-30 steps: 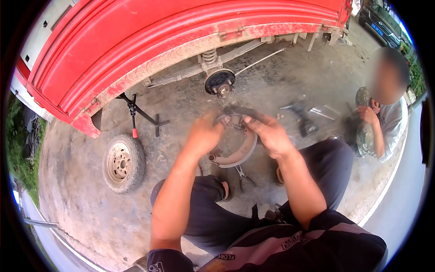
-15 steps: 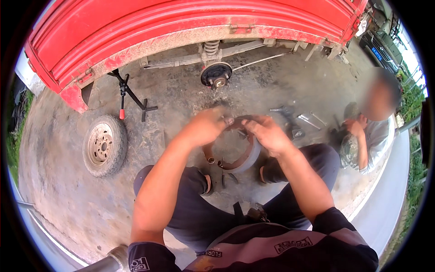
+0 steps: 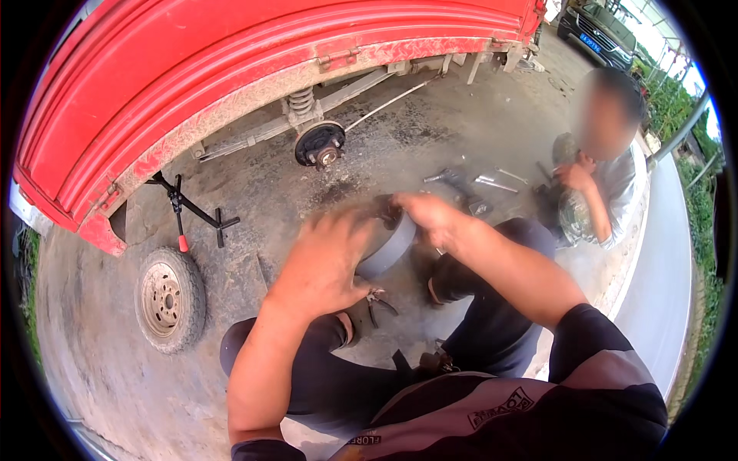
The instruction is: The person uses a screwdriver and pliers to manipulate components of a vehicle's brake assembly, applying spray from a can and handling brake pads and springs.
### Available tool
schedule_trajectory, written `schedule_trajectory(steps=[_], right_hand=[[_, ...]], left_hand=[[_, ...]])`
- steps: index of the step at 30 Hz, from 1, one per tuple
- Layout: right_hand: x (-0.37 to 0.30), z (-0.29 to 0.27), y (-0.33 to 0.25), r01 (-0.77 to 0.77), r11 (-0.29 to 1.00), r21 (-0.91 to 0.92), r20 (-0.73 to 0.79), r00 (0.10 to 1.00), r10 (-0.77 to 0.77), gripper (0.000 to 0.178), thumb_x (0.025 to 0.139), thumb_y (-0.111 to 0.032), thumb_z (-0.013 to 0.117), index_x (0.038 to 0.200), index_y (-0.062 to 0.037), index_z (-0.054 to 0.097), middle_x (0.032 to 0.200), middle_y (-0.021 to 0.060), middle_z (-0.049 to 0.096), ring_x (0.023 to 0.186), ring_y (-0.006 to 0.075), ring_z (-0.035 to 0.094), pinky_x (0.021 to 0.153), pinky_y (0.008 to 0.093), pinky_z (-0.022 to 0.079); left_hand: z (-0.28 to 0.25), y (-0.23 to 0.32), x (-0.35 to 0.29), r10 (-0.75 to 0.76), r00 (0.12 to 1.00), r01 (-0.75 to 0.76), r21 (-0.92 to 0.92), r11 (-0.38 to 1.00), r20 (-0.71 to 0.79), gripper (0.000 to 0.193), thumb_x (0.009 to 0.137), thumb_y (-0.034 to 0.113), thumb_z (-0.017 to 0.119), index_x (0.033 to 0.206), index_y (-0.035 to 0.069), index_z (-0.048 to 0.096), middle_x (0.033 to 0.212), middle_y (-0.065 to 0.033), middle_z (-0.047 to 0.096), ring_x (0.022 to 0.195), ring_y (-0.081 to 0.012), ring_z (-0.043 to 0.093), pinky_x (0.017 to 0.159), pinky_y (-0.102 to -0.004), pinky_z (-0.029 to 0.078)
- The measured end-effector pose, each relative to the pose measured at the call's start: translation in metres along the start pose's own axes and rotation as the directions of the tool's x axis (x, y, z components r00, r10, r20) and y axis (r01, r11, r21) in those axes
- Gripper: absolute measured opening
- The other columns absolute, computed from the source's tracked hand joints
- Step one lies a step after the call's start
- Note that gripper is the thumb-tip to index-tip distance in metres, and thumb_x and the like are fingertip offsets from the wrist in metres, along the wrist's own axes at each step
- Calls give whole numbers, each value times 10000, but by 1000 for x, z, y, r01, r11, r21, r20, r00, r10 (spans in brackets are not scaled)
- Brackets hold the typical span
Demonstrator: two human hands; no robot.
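Note:
Between my knees I hold a pair of curved brake shoes [image 3: 390, 250] up off the ground, grey lining facing outward. My right hand [image 3: 430, 219] grips their far right part, fingers curled over the top. My left hand [image 3: 323, 257] is wrapped around the left side, its fingers smeared by motion and its thumb near the lower end; it covers much of the left shoe. Pliers [image 3: 377, 306] with dark handles are on the ground just below the shoes. Ahead, the bare wheel hub and brake backing plate [image 3: 323, 146] sit on the axle.
A red truck bed [image 3: 231, 92] overhangs the axle and coil spring [image 3: 302, 101]. At left lies a wheel [image 3: 169, 300], near a black metal stand [image 3: 192, 211] with a red-tipped handle. Hand tools [image 3: 496, 184] lie to the right, beside a crouching person [image 3: 600, 161].
The brake shoes have turned and tilted in my hands, the ring closing to a narrower shape. My left hand has shifted down their left side. The view has swung to the right.

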State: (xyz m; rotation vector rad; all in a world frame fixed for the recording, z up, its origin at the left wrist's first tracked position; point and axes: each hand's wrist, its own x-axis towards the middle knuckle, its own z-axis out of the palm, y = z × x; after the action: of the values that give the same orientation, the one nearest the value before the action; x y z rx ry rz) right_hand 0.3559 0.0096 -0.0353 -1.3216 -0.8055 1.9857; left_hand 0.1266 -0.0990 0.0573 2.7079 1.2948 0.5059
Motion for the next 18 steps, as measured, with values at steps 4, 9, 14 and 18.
schedule_trajectory(steps=[4,9,14,18], right_hand=[[-1,-8,-17,-1,1000,5,-54,999,1,216,1037,-250,540,1064,-62,643,931,46,670,794,193,653,693,372,581],[-19,0,-30,-60,995,-82,-42,998,57,218,1044,-316,507,998,-161,654,779,-31,647,592,98,599,496,331,556],[-36,4,-32,-103,986,-132,19,994,106,366,1093,-450,421,1048,-159,638,734,-21,612,514,78,529,544,323,590],[-45,-11,-41,-37,954,-296,160,983,88,648,1046,-672,409,1233,-85,612,832,62,639,626,142,590,616,354,575]], left_hand=[[22,-2,14,48,993,-35,117,993,-109,776,636,234,893,1296,-6,564,1360,-228,557,1299,-404,520,1162,-536,384],[35,-15,18,-27,983,19,-45,999,-182,666,693,216,843,1238,-37,556,1167,-252,624,1093,-453,605,991,-512,496],[54,-36,17,-233,899,123,-295,947,-371,481,862,271,727,1186,-47,569,1021,-272,649,898,-495,633,804,-508,529],[66,-63,11,-482,775,294,-442,847,-408,483,917,232,631,1285,-71,553,1066,-282,701,978,-445,693,870,-479,548]])
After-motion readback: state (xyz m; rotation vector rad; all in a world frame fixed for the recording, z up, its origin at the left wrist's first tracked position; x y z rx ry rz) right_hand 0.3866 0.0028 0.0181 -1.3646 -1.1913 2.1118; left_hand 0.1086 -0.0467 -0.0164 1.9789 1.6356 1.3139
